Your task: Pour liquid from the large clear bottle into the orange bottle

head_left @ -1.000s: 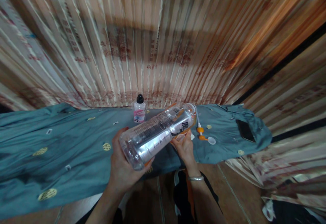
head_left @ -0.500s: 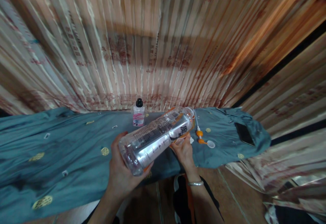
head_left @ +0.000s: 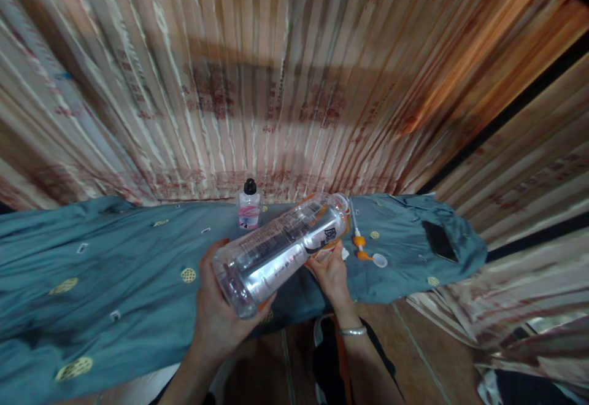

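Note:
My left hand (head_left: 225, 313) is wrapped round the base end of a large clear plastic bottle (head_left: 285, 251) with a silver label. The bottle lies tilted in the air, its uncapped neck pointing to the upper right and a little liquid showing near its base. Below the neck end, my right hand (head_left: 332, 273) is closed, its fingers partly hidden under the bottle. Orange and pale parts show around those fingers, but what they grip is mostly hidden. Right of the neck, an orange pump head with a white tube (head_left: 359, 242) lies beside a small clear round cap (head_left: 380, 261).
A small clear bottle (head_left: 249, 212) with a black cap and pink label stands at the back of the green patterned cloth (head_left: 138, 264). A dark phone (head_left: 439, 241) lies to the right. Striped curtains (head_left: 276, 86) hang behind and at the right side.
Both hands and the large bottle hold almost the same place. The view has shifted very slightly; nothing was taken up or let go.

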Motion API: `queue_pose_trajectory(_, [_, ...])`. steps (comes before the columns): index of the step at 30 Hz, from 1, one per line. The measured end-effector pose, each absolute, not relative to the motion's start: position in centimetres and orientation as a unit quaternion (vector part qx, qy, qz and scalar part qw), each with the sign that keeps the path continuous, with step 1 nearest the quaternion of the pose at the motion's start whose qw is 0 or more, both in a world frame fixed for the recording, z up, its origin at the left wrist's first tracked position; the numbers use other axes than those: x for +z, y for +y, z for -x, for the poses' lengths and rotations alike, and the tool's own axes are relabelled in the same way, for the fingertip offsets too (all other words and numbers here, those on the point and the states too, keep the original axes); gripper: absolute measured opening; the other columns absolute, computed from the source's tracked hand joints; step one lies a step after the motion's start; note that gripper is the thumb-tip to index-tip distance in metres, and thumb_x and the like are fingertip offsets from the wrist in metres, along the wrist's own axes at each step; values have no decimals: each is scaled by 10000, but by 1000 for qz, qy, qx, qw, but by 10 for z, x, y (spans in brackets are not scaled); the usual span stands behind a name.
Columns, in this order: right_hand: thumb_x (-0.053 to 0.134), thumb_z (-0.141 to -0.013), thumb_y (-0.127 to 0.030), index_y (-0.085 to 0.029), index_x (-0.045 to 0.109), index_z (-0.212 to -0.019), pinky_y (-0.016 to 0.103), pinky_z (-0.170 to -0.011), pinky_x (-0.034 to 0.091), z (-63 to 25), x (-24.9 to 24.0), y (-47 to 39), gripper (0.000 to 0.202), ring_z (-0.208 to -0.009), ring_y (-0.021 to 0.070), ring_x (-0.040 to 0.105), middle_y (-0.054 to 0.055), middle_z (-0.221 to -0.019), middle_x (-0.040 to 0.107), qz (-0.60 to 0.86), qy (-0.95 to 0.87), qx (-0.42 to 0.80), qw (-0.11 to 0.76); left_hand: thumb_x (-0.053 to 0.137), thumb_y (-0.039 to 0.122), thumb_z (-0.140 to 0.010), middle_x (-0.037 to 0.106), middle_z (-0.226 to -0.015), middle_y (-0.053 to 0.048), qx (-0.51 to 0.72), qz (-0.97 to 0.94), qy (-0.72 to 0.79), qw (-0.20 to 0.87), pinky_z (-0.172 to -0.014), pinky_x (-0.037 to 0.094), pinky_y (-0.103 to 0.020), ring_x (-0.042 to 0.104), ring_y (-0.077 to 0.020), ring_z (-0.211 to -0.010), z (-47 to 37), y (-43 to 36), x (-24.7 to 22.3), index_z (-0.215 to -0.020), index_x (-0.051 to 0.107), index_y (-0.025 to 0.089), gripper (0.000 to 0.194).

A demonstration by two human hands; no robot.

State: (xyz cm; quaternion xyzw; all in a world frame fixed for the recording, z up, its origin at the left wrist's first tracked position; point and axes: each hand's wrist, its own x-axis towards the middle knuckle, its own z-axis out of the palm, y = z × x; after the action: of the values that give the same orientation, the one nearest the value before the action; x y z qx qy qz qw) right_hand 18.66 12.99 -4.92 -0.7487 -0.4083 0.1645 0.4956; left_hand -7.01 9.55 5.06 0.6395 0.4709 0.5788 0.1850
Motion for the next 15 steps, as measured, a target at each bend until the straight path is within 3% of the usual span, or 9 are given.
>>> queue_pose_trajectory(6, [903,-628,-610,-139,511,-1502,513,-1003,630,-187,-47,129,1067,-1179,434,786,189,-1210,820,756,-406,166,487,934,399,-700,729,-1241,-87,584,-641,470,164,-787,725,-443,819,-301,-970,70,95,50,-1501,499,280,919])
queue_pose_trajectory(15, [890,-632,-602,-106,455,-1566,524,-1045,615,-186,-43,128,1144,-1253,447,762,237,-1351,775,762,-405,171,475,942,393,-684,718,-1231,-81,579,-647,474,148,-726,713,-396,811,-271,-923,70,96,50,-1503,499,250,942])
